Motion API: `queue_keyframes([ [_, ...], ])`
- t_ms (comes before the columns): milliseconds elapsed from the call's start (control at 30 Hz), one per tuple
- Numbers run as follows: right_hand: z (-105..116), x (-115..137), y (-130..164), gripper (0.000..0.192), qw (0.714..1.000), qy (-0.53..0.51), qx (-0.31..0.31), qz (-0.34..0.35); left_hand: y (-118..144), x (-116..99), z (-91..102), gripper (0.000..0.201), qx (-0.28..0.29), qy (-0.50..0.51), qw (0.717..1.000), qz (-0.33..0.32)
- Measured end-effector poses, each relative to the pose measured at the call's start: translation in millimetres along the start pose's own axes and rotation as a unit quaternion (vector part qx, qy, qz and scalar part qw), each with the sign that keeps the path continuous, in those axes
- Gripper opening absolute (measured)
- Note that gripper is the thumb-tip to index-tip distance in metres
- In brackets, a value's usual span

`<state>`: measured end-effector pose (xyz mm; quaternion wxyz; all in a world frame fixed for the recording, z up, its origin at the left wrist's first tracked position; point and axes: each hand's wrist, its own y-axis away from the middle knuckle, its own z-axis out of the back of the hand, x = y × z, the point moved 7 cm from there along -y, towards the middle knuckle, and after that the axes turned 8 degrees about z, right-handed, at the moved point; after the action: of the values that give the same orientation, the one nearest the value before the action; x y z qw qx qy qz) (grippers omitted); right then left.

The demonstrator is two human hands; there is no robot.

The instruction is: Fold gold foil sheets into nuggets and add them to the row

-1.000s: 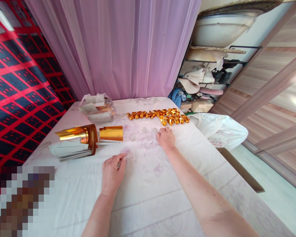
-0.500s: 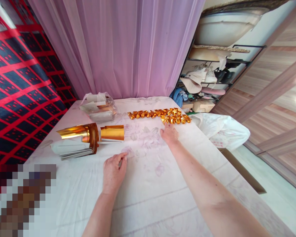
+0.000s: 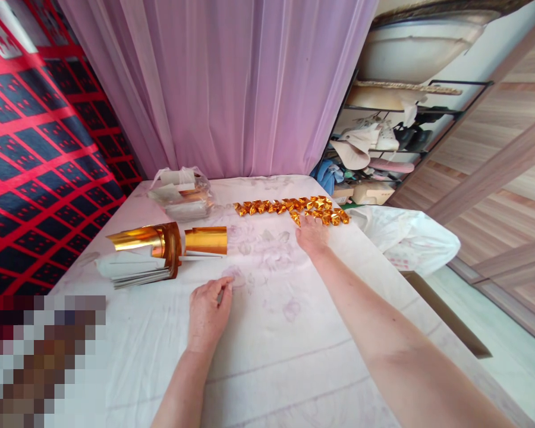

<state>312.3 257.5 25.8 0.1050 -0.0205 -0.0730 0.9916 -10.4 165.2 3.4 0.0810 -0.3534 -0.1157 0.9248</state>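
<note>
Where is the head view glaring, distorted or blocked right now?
Head view: bright glare on the curled gold foil sheets; wide-angle bend and tilt at the shelf rack; pixelated block bottom left; the hands, left hand and right hand, look sharp.

Folded gold foil pieces [image 3: 289, 208]: shiny, crinkled, strung in row across far tabletop, right end clustered.
</note>
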Motion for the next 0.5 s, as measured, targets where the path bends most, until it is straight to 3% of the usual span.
queue_keyframes([
  [300, -2, 2, -4, 0.050, 1.000, 0.005, 0.004, 0.001, 1, 0, -0.8, 0.028, 0.002, 0.006, 1.000, 0.004],
  [500, 6, -8, 4, 0.049, 0.999, 0.002, -0.008, -0.039, 1, -1, 0.3, 0.027, -0.001, -0.005, 1.000, 0.008],
])
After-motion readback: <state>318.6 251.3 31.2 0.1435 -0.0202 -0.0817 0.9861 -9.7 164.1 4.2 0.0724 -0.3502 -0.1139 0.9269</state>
